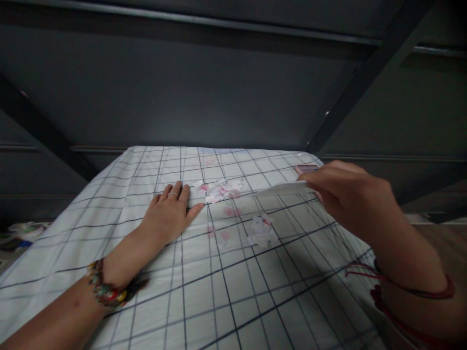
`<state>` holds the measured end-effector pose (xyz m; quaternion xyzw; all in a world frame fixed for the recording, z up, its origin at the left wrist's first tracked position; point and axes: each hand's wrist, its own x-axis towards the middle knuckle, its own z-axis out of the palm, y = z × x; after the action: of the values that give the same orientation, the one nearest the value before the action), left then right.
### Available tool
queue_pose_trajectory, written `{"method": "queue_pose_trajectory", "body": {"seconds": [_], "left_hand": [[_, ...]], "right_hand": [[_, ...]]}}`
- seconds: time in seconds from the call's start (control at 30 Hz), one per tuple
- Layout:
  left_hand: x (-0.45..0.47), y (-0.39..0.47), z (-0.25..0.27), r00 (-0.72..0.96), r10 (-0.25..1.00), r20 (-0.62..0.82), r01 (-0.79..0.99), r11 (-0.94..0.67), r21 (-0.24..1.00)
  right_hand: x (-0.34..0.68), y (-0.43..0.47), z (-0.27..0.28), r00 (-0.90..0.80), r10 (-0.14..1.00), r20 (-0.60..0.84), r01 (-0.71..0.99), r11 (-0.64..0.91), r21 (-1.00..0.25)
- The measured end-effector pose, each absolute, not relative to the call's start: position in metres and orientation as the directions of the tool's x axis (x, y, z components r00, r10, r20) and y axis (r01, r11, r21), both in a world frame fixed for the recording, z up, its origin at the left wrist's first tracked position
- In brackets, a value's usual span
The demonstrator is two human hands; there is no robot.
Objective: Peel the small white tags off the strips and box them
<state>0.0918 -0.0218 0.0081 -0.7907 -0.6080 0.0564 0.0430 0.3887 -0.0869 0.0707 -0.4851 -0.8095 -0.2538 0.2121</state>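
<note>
My left hand (166, 214) lies flat on a white tablecloth (204, 291) with dark grid lines, fingers slightly spread and a ring on one. Just right of its fingertips is a pile of torn paper scraps (222, 189), white with pink-red marks. A smaller clump of paper scraps (261, 231) lies nearer to me. At the right, my right hand (346, 194) is closed in a pinch on a raised part of the tablecloth, which forms a pale ridge toward the middle. Its fingertips are partly hidden.
Beyond my right hand's fingers lies a phone (306, 168) with a pinkish edge, partly covered by the hand. A dark panelled wall (204, 87) stands directly behind the table. Some plastic-wrapped items (27, 231) are low at the far left. Brown floor (445, 240) shows at the right.
</note>
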Motion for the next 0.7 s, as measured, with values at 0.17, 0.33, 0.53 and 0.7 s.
{"method": "queue_pose_trajectory", "body": {"seconds": [0.17,0.33,0.53,0.7], "left_hand": [[0.092,-0.023,0.01,0.246,0.968,-0.048,0.958,-0.25,-0.139],[0.091,-0.022,0.008,0.259,0.965,-0.03,0.955,-0.261,-0.14],[0.092,-0.022,0.008,0.266,0.964,-0.015,0.954,-0.265,-0.143],[0.093,-0.023,0.01,0.257,0.966,-0.029,0.953,-0.258,-0.157]], "right_hand": [[0.379,-0.086,0.063,-0.529,0.615,0.585,0.833,0.506,0.222],[0.373,-0.083,0.059,-0.547,0.524,0.653,0.818,0.501,0.283],[0.365,-0.08,0.055,-0.562,0.543,0.624,0.812,0.505,0.292],[0.363,-0.082,0.056,-0.541,0.507,0.671,0.814,0.516,0.266]]}}
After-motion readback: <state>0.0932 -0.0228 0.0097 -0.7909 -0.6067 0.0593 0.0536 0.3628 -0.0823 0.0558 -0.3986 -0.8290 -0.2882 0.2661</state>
